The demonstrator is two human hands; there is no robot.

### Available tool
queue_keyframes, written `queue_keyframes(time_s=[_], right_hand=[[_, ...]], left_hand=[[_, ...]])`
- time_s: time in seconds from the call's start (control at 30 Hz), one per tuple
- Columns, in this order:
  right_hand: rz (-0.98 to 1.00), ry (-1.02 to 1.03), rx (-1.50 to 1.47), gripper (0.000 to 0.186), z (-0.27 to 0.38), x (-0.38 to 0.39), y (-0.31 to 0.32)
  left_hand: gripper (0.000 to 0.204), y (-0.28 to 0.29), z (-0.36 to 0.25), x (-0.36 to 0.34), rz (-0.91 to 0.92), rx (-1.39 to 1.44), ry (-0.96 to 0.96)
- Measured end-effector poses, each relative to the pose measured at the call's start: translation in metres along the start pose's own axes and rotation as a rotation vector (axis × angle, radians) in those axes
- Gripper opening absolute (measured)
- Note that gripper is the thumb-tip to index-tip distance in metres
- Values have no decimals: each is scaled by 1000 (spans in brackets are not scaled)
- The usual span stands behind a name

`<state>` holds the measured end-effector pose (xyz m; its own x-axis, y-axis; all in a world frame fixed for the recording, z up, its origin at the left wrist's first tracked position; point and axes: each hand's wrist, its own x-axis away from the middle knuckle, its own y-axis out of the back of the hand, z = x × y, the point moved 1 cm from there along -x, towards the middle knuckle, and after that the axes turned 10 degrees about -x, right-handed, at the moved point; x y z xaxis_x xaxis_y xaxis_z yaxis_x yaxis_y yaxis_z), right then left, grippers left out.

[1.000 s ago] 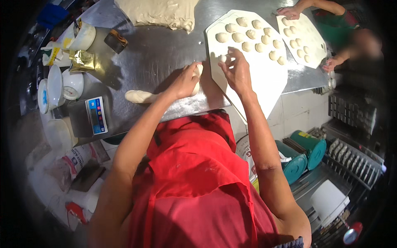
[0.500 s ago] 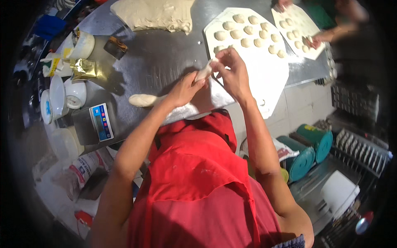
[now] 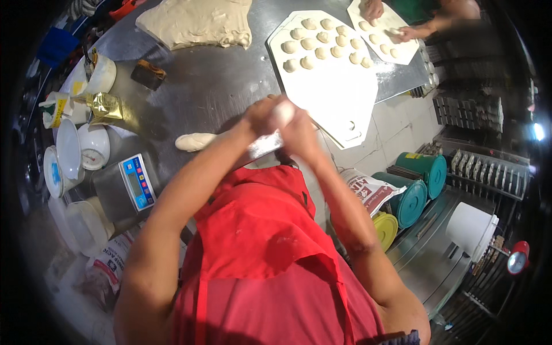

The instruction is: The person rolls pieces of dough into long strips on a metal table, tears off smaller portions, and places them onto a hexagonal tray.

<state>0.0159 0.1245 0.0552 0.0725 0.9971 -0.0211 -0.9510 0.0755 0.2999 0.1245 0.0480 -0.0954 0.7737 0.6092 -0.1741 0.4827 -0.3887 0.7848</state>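
Observation:
A small piece of dough (image 3: 283, 114) is held between my two hands above the front edge of the metal table. My left hand (image 3: 262, 116) curls round it from the left. My right hand (image 3: 301, 135) closes on it from the right, its fingers slightly blurred. A dough roll (image 3: 194, 142) lies on the table beside my left forearm, partly hidden by it. Right of my hands is a white board (image 3: 328, 95), with several dough balls (image 3: 322, 53) in rows on its far half.
A large dough slab (image 3: 195, 26) lies at the back. To the left stand a digital scale (image 3: 137, 183), white bowls (image 3: 94, 146) and a gold package (image 3: 106, 108). Another person's hands (image 3: 409, 33) work at a second white board (image 3: 397, 49), far right. Lidded bins (image 3: 411, 204) stand below right.
My hands have come together round the dough piece, which was stretched between them before. The view has shifted, so the board and table appear further left.

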Motion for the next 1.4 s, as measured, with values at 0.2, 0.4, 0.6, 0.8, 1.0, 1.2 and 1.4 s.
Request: queue_keyframes(time_s=[0.2, 0.4, 0.6, 0.8, 1.0, 1.2, 1.4], right_hand=[[-65, 22, 168, 38, -103, -23, 75], [-44, -12, 308, 39, -159, -64, 91], [19, -122, -64, 38, -111, -41, 55], [-67, -238, -360, 24, -63, -39, 40], [-199, -174, 21, 52, -31, -10, 36], [-249, -266, 92, 33, -22, -14, 38], [-169, 47, 124, 28, -110, -18, 94]], left_hand=[[36, 38, -44, -44, 367, 165, 730], [62, 20, -9, 1, 149, 213, 600], [71, 45, -31, 1, 87, 617, 626], [35, 54, -14, 28, 296, 445, 403], [33, 85, -76, -6, 126, 125, 236], [30, 31, -53, -32, 81, -21, 237], [46, 13, -28, -32, 259, 90, 599]])
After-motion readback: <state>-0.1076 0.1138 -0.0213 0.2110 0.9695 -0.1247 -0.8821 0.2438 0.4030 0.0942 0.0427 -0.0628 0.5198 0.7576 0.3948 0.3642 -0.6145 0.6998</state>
